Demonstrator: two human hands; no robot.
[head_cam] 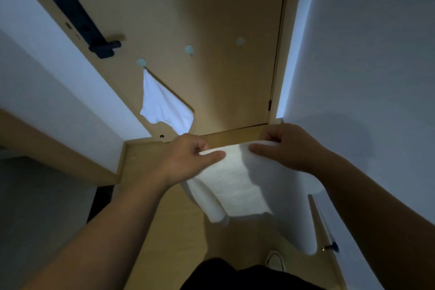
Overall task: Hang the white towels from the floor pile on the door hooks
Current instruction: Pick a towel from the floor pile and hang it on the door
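On the tan wooden door, three round pale hooks, one hung white towel; a second white cloth towel pinched in both your left hand and right hand.

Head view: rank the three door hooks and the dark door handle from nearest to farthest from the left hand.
From the left hand:
1. Left hook, carrying the hung towel.
2. Middle hook, bare.
3. Right hook and door handle: too close to call.
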